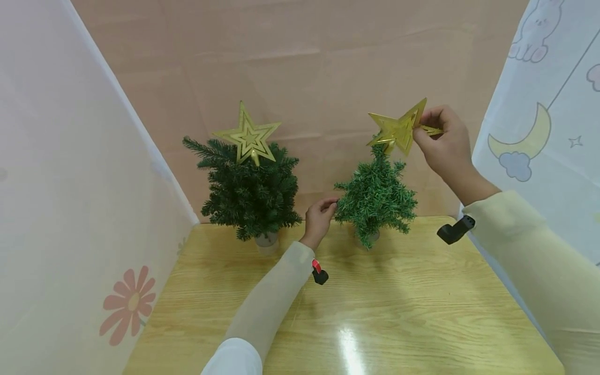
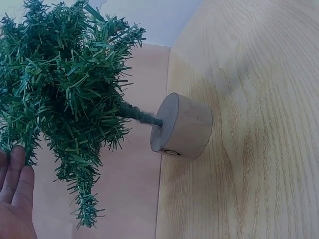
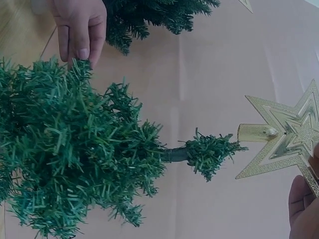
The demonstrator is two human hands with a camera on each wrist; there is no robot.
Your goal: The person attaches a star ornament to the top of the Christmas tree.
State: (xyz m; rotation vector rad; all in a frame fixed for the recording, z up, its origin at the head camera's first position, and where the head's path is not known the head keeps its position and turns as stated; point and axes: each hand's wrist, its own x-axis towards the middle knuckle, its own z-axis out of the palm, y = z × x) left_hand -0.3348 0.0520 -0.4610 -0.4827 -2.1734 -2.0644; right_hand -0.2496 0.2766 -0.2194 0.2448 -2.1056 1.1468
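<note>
My right hand pinches a gold star tree topper by one point, above the small bright green Christmas tree. In the right wrist view the topper's hollow stem sits right at the tip of the tree's top sprig, sideways in that picture. My left hand pinches the end of a side branch on this tree's left, thumb and fingers together. The tree's round wooden base stands upright on the table.
A darker green tree with a gold star on top stands to the left, in a pale base. Both trees are near the back edge of the wooden table. A pinkish backdrop hangs close behind.
</note>
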